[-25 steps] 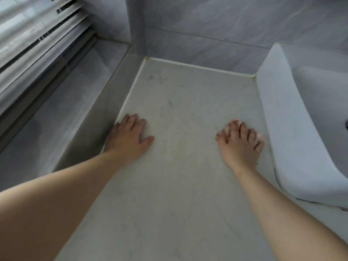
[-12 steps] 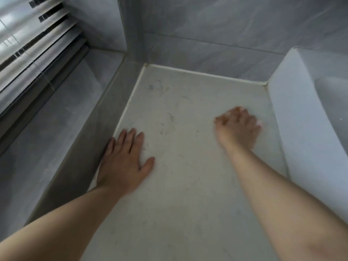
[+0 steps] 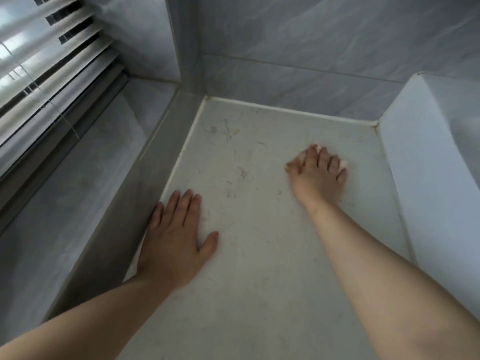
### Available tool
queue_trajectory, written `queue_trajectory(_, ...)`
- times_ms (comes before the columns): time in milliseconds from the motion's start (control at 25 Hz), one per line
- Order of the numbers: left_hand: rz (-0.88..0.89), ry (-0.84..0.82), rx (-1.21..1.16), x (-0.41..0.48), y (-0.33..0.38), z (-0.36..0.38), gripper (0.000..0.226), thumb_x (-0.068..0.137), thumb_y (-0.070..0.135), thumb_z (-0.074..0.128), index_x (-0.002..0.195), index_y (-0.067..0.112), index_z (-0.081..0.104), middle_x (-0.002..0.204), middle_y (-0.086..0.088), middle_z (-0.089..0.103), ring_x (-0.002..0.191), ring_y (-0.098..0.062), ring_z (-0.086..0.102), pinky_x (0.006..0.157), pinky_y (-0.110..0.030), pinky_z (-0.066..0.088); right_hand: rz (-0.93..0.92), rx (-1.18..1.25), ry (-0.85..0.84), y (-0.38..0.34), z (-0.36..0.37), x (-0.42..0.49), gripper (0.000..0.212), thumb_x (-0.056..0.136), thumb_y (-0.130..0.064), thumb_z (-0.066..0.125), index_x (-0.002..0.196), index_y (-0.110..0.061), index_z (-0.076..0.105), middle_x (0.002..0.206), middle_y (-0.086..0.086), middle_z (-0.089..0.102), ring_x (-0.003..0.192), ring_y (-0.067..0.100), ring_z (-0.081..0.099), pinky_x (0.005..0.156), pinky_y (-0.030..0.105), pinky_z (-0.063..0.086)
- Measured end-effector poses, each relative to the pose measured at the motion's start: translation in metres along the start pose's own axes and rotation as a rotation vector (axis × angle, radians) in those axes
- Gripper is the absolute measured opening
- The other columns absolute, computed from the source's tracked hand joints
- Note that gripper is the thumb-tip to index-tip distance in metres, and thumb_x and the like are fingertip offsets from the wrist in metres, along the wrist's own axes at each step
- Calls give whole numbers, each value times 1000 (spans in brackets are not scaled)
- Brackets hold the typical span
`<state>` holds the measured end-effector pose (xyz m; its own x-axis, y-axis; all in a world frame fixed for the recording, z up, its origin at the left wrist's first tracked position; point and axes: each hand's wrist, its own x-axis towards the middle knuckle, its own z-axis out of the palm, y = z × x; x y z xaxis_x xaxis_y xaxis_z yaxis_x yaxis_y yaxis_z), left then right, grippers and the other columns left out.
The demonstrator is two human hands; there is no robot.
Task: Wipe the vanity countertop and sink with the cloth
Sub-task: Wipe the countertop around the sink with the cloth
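The vanity countertop (image 3: 249, 276) is pale stone with thin hairs and dusty marks toward its back left. My left hand (image 3: 176, 240) lies flat on it beside the left edge, fingers apart, holding nothing. My right hand (image 3: 318, 175) presses down farther back, near the sink's side, with its fingers curled over a small white cloth (image 3: 344, 164). Only slivers of the cloth show at the fingertips. The white sink (image 3: 426, 183) rises along the right side, and only its outer wall and rim are in view.
Grey marbled wall tiles (image 3: 298, 74) close off the back of the counter. A raised grey ledge (image 3: 155, 162) runs along the left edge, with a window sill (image 3: 78, 178) and slatted blinds (image 3: 46, 74) beyond it.
My right hand has slid with the cloth away from me, toward the back wall. My left hand stays planted at the left edge. The view has turned left, so less of the sink shows.
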<state>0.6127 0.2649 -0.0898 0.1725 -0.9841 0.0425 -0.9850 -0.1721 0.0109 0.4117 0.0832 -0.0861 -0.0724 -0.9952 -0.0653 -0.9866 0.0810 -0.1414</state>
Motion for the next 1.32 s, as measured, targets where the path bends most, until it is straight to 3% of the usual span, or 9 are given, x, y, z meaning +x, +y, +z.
queue_trajectory(80, 4, 3, -1, 0, 0, -1, 75, 82, 53, 31, 132, 1, 48, 138, -17, 48, 129, -34, 42, 105, -44, 20, 30, 13, 7, -20, 3, 1, 65, 94, -45, 28, 151, -17, 10, 159, 4, 7, 146, 29, 4, 117, 46, -4)
queue_trajectory(240, 2, 22, -10, 0, 0, 0, 75, 81, 53, 32, 134, 2, 46, 139, -16, 46, 131, -32, 40, 107, -42, 18, -452, 39, -80, -122, 14, 4, 64, 95, -47, 29, 151, -22, 8, 160, -1, 4, 146, 26, 0, 116, 44, -5)
queue_trajectory(360, -9, 22, -32, 2, -1, 2, 75, 80, 54, 33, 135, 5, 45, 141, -13, 45, 133, -30, 38, 108, -41, 18, -581, 43, -149, -173, 18, 22, 62, 96, -48, 24, 151, -23, 8, 160, -2, 5, 146, 25, 0, 116, 46, -3)
queue_trajectory(640, -14, 23, -31, 0, -2, 1, 76, 79, 55, 35, 135, 6, 46, 141, -11, 45, 133, -29, 39, 108, -41, 19, -177, 53, -57, -87, 3, 97, 67, 93, -49, 25, 151, -20, 5, 160, 3, 4, 146, 29, 2, 116, 49, 0)
queue_trajectory(840, -14, 18, -27, 1, -1, 0, 76, 79, 55, 34, 135, 6, 46, 141, -12, 45, 132, -29, 39, 108, -42, 20, 111, 34, -12, -35, -2, 83, 68, 93, -48, 27, 151, -18, 9, 159, 2, 8, 145, 29, 4, 116, 50, -4)
queue_trajectory(920, -11, 12, -32, 1, -1, -1, 76, 79, 55, 34, 135, 6, 46, 141, -12, 46, 132, -29, 39, 108, -41, 19, -36, 29, -25, -53, -1, 68, 68, 93, -47, 28, 151, -19, 8, 159, 1, 6, 146, 28, 2, 116, 50, -4)
queue_trajectory(1040, -10, 21, -21, 2, -1, 0, 76, 78, 55, 33, 135, 6, 46, 141, -12, 46, 132, -30, 39, 107, -40, 18, -574, -11, -118, -93, 4, 39, 63, 95, -49, 31, 150, -30, 10, 159, -5, 7, 146, 23, 3, 115, 46, 0)
queue_trajectory(1120, -18, 21, -22, 2, -1, 0, 76, 79, 56, 31, 136, 7, 45, 142, -12, 45, 133, -29, 38, 108, -39, 17, -751, -50, -153, -96, 4, 30, 58, 96, -48, 31, 149, -35, 12, 159, -8, 10, 146, 20, 6, 115, 44, 3)
queue_trajectory(1320, -17, 43, -18, 1, -2, 4, 77, 79, 57, 29, 135, 7, 44, 142, -12, 44, 133, -29, 38, 108, -38, 15, -122, 3, 1, 5, -1, 49, 64, 94, -51, 28, 151, -25, 11, 159, 0, 9, 145, 27, 7, 115, 49, 4)
